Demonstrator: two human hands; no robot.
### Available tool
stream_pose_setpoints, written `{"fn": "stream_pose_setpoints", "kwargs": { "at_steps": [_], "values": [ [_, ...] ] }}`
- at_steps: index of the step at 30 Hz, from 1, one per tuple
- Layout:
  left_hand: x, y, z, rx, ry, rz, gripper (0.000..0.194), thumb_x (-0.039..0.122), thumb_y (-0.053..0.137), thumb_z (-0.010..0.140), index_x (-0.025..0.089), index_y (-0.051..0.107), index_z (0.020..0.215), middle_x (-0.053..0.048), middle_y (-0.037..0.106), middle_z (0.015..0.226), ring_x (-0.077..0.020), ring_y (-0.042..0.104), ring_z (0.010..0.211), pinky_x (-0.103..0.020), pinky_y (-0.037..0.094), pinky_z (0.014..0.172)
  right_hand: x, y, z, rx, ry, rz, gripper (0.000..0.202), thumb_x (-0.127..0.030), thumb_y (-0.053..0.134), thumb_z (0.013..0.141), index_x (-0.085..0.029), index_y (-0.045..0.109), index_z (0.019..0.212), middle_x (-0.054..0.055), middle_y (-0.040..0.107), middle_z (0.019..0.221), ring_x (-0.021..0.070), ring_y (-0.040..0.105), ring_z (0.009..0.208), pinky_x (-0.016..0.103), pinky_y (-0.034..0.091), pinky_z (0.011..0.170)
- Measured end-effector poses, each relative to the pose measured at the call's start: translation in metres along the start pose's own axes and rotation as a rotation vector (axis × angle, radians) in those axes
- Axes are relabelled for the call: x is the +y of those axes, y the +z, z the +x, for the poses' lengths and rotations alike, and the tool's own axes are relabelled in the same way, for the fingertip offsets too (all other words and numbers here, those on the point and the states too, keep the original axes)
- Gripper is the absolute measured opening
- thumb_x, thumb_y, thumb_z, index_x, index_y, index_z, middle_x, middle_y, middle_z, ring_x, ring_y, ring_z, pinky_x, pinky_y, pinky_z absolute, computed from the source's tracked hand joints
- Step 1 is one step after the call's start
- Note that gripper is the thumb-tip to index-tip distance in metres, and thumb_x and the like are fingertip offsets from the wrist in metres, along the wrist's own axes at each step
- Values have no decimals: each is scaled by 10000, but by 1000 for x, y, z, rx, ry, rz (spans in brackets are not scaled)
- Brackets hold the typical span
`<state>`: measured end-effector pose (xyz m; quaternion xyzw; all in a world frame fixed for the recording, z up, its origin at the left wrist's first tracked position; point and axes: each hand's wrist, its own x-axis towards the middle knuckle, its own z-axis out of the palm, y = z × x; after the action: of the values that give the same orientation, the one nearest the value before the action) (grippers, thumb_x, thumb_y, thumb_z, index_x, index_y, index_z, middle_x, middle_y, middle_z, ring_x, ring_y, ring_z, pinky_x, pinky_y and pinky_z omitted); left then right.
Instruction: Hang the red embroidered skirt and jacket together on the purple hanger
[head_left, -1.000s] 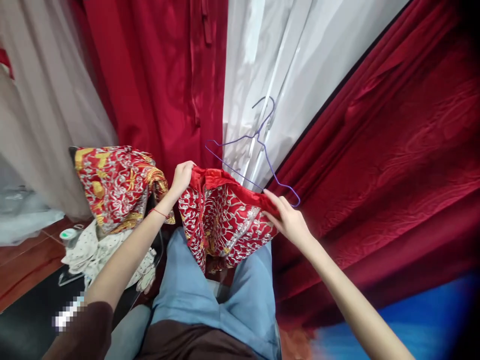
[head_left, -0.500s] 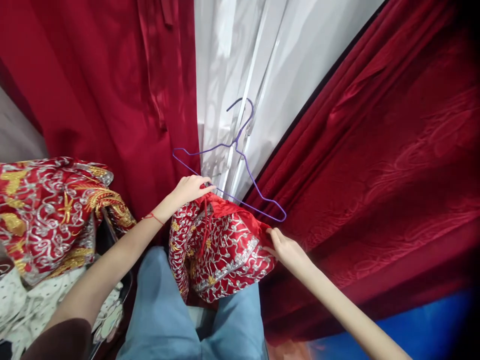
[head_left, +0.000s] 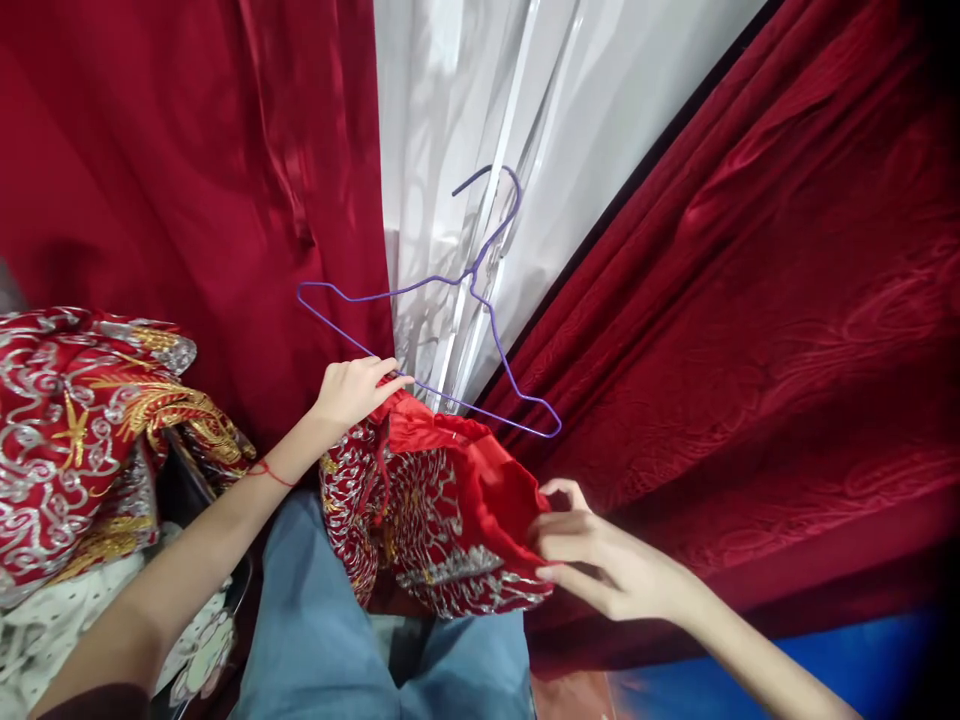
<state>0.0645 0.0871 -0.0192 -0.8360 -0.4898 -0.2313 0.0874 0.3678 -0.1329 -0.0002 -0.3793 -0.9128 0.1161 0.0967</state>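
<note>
A red garment (head_left: 435, 530), embroidered in silver and gold, hangs in front of my knees with its plain red waistband at the top. My left hand (head_left: 356, 390) is closed on the left end of the waistband, right at the bottom bar of a purple wire hanger (head_left: 427, 285). The hanger stands above the garment, hook upward. On the other side, my right hand (head_left: 589, 550) grips the edge of the waistband, which gapes and shows its red lining. Its fingers are slightly blurred, some at the opening and the thumb outside.
To my left, another red, silver and gold embroidered cloth (head_left: 67, 430) lies heaped above a white dotted cloth (head_left: 75, 610). Red curtains (head_left: 787, 330) hang on both sides of a white sheer curtain (head_left: 427, 130). A blue surface (head_left: 780, 670) shows at lower right.
My right hand has moved down and right with its fingers more spread, and the waistband now gapes open. My left hand and the hanger have shifted slightly left.
</note>
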Motion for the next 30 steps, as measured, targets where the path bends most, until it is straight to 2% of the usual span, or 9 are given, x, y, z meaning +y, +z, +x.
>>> {"fn": "stream_pose_setpoints", "kwargs": {
  "at_steps": [2, 5, 9, 14, 17, 19, 21, 26, 30],
  "values": [
    [2, 0, -2, 6, -13, -17, 413, 578, 499, 952, 260, 727, 1084, -62, 761, 1025, -245, 712, 889, -268, 312, 570, 12, -4, -1, -91, 123, -28, 293, -267, 392, 1035, -195, 582, 825, -6, 652, 774, 146, 655, 810, 584, 188, 1165],
    [8, 1, -11, 2, -21, -40, 389, 573, 522, 941, 266, 730, 1060, -57, 762, 988, -239, 710, 854, -269, 296, 562, 45, -7, -7, -121, 281, -64, 299, -288, 367, 1036, -225, 646, 945, 38, 738, 933, 209, 702, 980, 693, 107, 1147],
    [14, -2, -23, -9, -36, -17, 380, 571, 523, 938, 270, 729, 1044, -57, 760, 958, -233, 706, 827, -273, 281, 551, 77, -18, -11, -64, 296, -169, 305, -300, 389, 1013, -242, 685, 1057, 117, 727, 1195, 291, 626, 1235, 756, 60, 1113],
    [17, -12, -28, -32, -64, 11, 414, 589, 500, 942, 266, 726, 1067, -73, 755, 957, -249, 701, 806, -283, 284, 558, 84, -39, -7, -41, 231, -283, 294, -262, 401, 989, -230, 691, 1022, 110, 748, 1151, 288, 650, 1195, 771, -66, 1096],
    [21, -16, -28, -75, -128, 30, 434, 595, 491, 944, 253, 721, 1081, -91, 757, 966, -264, 702, 794, -284, 278, 568, 91, -48, -12, 19, 181, -383, 257, -240, 449, 955, -235, 704, 987, 106, 716, 1242, 351, 546, 1323, 789, -65, 1083],
    [24, -17, -28, -86, -149, 30, 436, 599, 491, 943, 249, 719, 1068, -97, 760, 971, -279, 706, 807, -286, 274, 573, 98, -52, -15, 71, 183, -453, 216, -227, 493, 933, -238, 707, 916, 92, 722, 1233, 399, 455, 1394, 793, -59, 1081],
    [28, -17, -28, -87, -145, 27, 442, 612, 488, 939, 248, 716, 1046, -98, 760, 962, -289, 710, 815, -287, 270, 573, 106, -55, -16, 106, 186, -509, 193, -208, 514, 923, -242, 700, 883, 78, 734, 1209, 424, 427, 1407, 796, -61, 1079],
    [37, -17, -32, -119, -164, 61, 488, 607, 418, 967, 214, 707, 983, -125, 748, 891, -289, 710, 752, -290, 266, 556, 119, -77, 3, 182, 214, -586, 123, -217, 564, 896, -235, 674, 844, 101, 693, 1287, 424, 493, 1352, 782, -2, 1096],
    [45, -16, -37, -89, -139, 53, 476, 552, 395, 992, 189, 702, 980, -150, 736, 852, -295, 711, 758, -299, 276, 557, 109, -103, 40, 301, 145, -553, 157, -244, 495, 941, -226, 645, 900, 109, 682, 1303, 366, 585, 1276, 741, 90, 1126]
  ]
}}
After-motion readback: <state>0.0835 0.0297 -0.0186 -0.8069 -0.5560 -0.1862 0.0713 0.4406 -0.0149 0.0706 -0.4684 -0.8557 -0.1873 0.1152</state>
